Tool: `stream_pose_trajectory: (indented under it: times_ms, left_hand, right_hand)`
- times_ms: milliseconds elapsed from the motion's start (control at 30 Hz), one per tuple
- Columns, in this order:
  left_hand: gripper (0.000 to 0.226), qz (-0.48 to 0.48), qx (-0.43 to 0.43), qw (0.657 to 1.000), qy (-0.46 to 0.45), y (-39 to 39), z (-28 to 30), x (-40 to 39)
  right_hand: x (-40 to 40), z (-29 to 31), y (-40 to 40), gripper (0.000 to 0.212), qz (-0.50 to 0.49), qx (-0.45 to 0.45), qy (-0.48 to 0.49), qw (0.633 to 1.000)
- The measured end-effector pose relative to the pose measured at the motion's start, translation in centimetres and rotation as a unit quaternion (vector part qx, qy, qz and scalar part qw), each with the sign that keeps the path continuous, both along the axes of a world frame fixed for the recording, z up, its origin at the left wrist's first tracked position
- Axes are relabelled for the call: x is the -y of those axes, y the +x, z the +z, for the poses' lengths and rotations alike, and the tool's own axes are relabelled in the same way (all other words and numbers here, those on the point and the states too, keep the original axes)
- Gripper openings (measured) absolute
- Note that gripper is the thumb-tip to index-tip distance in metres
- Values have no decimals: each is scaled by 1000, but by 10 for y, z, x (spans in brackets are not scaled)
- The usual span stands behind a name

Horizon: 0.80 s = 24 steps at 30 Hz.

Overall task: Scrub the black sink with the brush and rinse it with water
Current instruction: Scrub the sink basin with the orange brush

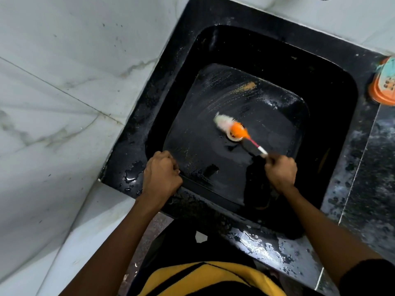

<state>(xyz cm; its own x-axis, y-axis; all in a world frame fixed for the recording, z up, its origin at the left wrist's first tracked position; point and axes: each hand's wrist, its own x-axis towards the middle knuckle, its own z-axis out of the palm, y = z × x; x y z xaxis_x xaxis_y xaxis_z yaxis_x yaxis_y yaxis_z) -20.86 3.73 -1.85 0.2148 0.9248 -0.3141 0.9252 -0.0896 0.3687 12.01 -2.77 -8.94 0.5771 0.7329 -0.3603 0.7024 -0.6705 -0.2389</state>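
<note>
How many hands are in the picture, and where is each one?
2. The left hand grips the near rim of the sink. The right hand holds the handle of the brush, whose head is on the sink bottom.

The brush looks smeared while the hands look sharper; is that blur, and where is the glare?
Head view: the brush head is motion-blurred, right hand gripping its handle; left hand on the sink rim is crisp; glare shines off the wet front counter; wide-angle lens bends edges.
</note>
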Motion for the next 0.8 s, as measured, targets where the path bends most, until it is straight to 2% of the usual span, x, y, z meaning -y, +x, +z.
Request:
stream_pose_trajectory:
  times_ms: [100, 167, 200, 333, 433, 500, 533, 600, 700, 733, 767, 800]
  left_hand:
    - [6, 3, -5, 1000, 2, 1, 2, -1]
    - [6, 3, -6, 1000, 4, 2, 3, -1]
    - [6, 3, -5, 1000, 7, 2, 3, 0]
    - [5, 8, -9, 1000, 12, 3, 5, -1]
    - [5, 5, -8, 1000, 9, 2, 5, -1]
    - [5, 9, -7, 1000, 5, 2, 5, 0]
    - [5, 10, -6, 1000, 5, 2, 5, 0]
    - [4, 8, -7, 1000, 5, 1, 3, 0]
    - [3, 8, -8, 1000, -2, 1, 2, -1]
    - [3, 8, -8, 1000, -3, 1, 2, -1]
    - [2, 8, -9, 1000, -4, 1, 1, -1]
    - [2, 10, -12, 1000, -6, 2, 1, -1]
  right_hand:
    - [-3, -4, 3, 30, -155, 4, 33, 987]
    - [-5, -4, -5, 31, -196, -9, 14, 980]
    - [-5, -4, -12, 30, -178, -14, 4, 984]
    - [6, -11, -52, 27, 39, -26, -58, 997]
    - [13, -14, -58, 30, 77, -28, -67, 994]
    - [7, -10, -42, 27, 68, -9, -72, 995]
    - [3, -8, -30, 27, 35, -2, -65, 997]
    - [-5, -4, -4, 28, -94, 1, -27, 995]
    - [-10, -5, 6, 36, -333, -42, 27, 942]
    - [-10, -3, -3, 37, -365, -57, 21, 929]
    - [-9, -4, -14, 36, -357, -68, 7, 932]
    - [-8, -5, -29, 34, -306, -82, -13, 949]
